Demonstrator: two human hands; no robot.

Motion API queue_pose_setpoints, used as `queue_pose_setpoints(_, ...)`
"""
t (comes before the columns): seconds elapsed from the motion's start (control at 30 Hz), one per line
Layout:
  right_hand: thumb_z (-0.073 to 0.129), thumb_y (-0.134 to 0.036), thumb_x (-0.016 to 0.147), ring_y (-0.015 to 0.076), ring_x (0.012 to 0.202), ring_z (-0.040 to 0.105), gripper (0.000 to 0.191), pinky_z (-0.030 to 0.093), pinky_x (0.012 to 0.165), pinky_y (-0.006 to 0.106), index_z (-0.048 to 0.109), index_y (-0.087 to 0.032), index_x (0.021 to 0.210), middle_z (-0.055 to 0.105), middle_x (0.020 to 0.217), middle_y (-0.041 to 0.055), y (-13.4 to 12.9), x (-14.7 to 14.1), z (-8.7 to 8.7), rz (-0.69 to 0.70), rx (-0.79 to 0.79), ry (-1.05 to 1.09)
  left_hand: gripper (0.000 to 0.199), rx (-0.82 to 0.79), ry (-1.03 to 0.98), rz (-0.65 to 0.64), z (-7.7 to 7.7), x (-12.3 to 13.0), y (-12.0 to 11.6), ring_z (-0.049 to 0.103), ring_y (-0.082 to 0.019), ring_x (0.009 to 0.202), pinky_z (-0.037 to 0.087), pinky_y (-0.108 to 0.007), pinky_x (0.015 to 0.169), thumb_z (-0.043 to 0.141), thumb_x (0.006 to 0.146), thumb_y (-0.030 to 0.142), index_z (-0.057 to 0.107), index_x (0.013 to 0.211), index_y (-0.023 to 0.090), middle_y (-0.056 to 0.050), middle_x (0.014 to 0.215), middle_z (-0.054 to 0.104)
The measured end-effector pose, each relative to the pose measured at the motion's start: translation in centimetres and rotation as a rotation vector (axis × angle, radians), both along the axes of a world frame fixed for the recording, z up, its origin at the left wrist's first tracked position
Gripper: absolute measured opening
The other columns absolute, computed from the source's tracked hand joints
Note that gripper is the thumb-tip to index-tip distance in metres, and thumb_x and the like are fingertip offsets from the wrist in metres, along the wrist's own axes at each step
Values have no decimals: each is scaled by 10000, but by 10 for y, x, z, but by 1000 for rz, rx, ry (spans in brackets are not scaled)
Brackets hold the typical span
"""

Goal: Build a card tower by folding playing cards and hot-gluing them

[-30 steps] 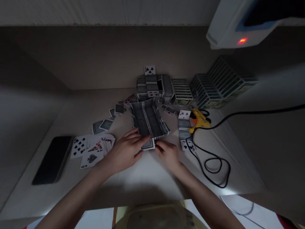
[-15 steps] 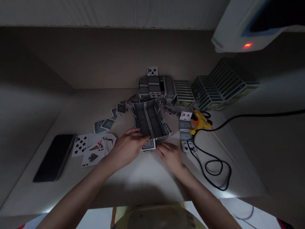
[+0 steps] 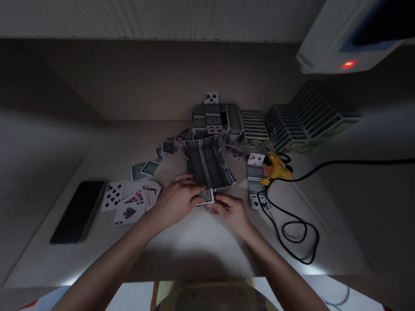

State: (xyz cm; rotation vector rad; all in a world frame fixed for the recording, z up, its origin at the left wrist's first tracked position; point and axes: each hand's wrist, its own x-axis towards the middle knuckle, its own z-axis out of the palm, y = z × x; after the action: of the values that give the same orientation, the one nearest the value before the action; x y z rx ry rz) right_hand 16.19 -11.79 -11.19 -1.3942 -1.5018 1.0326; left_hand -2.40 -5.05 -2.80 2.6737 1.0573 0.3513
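Observation:
A playing card (image 3: 207,196) with a patterned back lies at the front edge of an open tray-like piece built of playing cards (image 3: 207,162). My left hand (image 3: 181,194) grips that card from the left, thumb and fingers closed on it. From the other side my right hand (image 3: 231,209) pinches the card's right end with its fingertips. Part of the card is hidden beneath the left fingers. To the left lies a pile of face-up cards (image 3: 129,211), the ace of spades on top.
A black phone (image 3: 78,211) lies at left. On the right is a yellow glue gun (image 3: 275,168) with a looping black cord (image 3: 292,205), beside a strip of joined cards (image 3: 256,185). Card-built blocks (image 3: 212,116) and slatted card structures (image 3: 311,116) stand behind. A white device (image 3: 337,56) hangs upper right.
The card has tilted up at the tray's front edge and less of its back shows. My right fingers have shifted slightly along its right end. The whole view has moved slightly.

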Motion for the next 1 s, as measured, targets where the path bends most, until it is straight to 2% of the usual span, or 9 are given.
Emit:
queue_pose_setpoints(0.13, 635, -445, 851, 165, 554, 706, 264, 581, 537, 247, 742, -204, 862, 749, 680, 19, 0, -1, 2, -8, -45, 107, 202, -25, -41, 2, -2, 1, 1, 713, -200, 942, 496, -418, 1021, 677, 858, 246, 736, 1050, 229, -20, 936, 787)
queue_pose_setpoints(0.3, 680, -458, 809, 176, 564, 718, 275, 592, 553, 259, 746, -195, 855, 760, 699, 24, 0, -1, 2, -23, -67, 160, 166, -62, -49, -1, -2, 4, 1, 722, -187, 906, 466, -433, 1060, 667, 864, 222, 741, 1013, 230, -14, 936, 788)
queue_pose_setpoints(0.43, 681, -432, 808, 180, 586, 727, 241, 588, 555, 257, 745, -202, 845, 762, 702, 22, -1, -1, 2, -33, -75, 173, 164, -73, -55, 17, 0, 6, 1, 722, -193, 928, 473, -428, 1059, 687, 842, 197, 747, 993, 218, -20, 951, 789)
queue_pose_setpoints(0.7, 665, -393, 819, 175, 581, 724, 203, 574, 549, 246, 742, -208, 851, 764, 707, 22, -1, -5, 4, -79, -101, 180, 100, -77, -63, 30, 2, 8, 0, 720, -189, 856, 481, -423, 1047, 672, 845, 183, 750, 896, 219, -8, 880, 789)
queue_pose_setpoints(1.0, 654, -496, 815, 179, 535, 706, 303, 570, 546, 261, 719, -201, 817, 735, 610, 16, 2, -9, 5, -138, -128, 186, 172, -60, 1, -13, -4, 9, 0, 710, -168, 807, 435, -422, 1069, 582, 861, 102, 719, 870, 206, -12, 854, 771)
